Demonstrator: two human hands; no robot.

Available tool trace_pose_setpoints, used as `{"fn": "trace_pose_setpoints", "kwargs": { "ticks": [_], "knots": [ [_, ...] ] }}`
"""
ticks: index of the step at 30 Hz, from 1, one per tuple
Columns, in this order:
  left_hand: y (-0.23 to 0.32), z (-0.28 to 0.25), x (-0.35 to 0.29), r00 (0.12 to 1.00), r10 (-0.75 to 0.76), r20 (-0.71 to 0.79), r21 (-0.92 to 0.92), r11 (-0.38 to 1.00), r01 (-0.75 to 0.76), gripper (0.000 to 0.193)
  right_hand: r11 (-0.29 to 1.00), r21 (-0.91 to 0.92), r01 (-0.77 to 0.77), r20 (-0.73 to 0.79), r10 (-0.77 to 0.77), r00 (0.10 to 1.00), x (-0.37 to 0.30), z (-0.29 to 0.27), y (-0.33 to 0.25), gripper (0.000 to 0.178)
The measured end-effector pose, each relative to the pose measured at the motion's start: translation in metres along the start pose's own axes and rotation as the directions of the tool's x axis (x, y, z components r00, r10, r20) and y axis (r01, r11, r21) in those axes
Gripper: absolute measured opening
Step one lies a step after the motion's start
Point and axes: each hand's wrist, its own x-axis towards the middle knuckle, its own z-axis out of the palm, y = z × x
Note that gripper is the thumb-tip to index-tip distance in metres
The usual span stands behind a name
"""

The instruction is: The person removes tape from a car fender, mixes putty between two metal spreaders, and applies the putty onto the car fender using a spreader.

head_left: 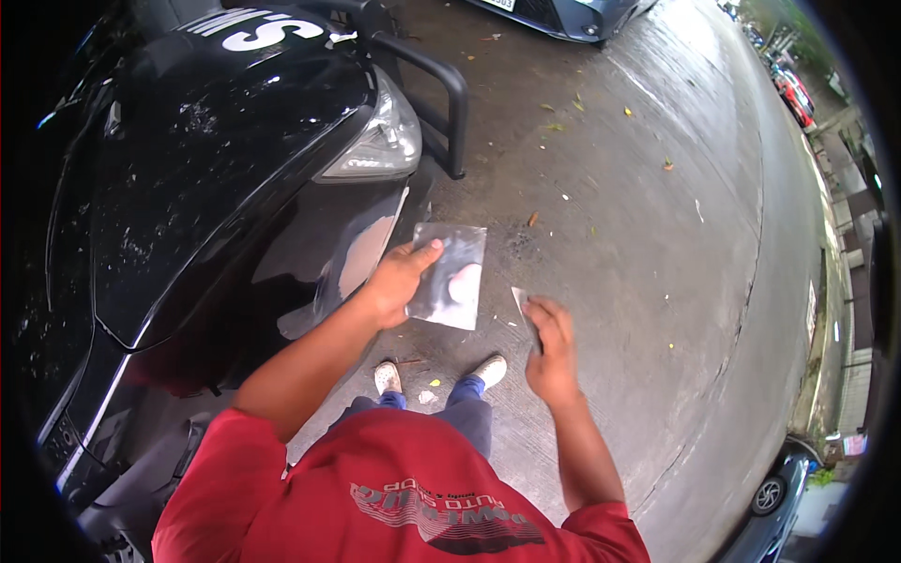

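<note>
Damp grey concrete [638, 235]. Left hand [399, 281] pinches shiny grey rectangular plate [449, 249], pinkish paste [464, 282] atop; right hand [554, 352], thin grey blade [520, 299]. Keep plate level.

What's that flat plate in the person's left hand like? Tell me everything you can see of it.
The plate is thin, flat and roughly rectangular, grey and shiny with paler smears; metal or plastic, I cannot tell. A pale pink blob lies near its right edge. The left hand grips its left side, thumb on top. Its face is turned up toward the camera, above the ground beside the black vehicle.
</note>
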Motion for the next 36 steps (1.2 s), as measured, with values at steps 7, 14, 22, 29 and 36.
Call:
{"fn": "trace_pose_setpoints", "kwargs": {
  "ticks": [7,14,22,29,36],
  "knots": [
    [-0.008,0.010,0.002,0.999,0.011,-0.052,0.137,0.991,-0.003,0.044,0.917,-0.150,0.370,0.250,-0.326,0.911,0.061,-0.043,-0.071,0.054],
    [0.006,0.027,-0.004,0.998,-0.017,-0.061,0.119,0.993,0.024,0.046,0.875,-0.240,0.420,0.346,-0.327,0.879,0.060,-0.015,-0.061,0.040],
    [-0.005,-0.004,0.022,0.992,-0.018,-0.127,-0.107,0.994,0.005,0.040,0.979,0.061,0.195,0.550,-0.196,0.812,0.053,-0.014,-0.050,0.048],
    [0.145,0.034,0.071,0.992,-0.008,0.123,0.107,0.994,-0.005,0.046,-0.187,0.774,-0.605,0.622,0.402,0.672,0.000,0.089,0.024,0.065],
    [0.272,0.036,0.057,0.998,0.038,0.059,0.667,0.742,-0.068,0.047,-0.525,0.741,-0.418,0.662,0.471,0.583,0.027,0.248,0.058,0.070]
  ]
}}
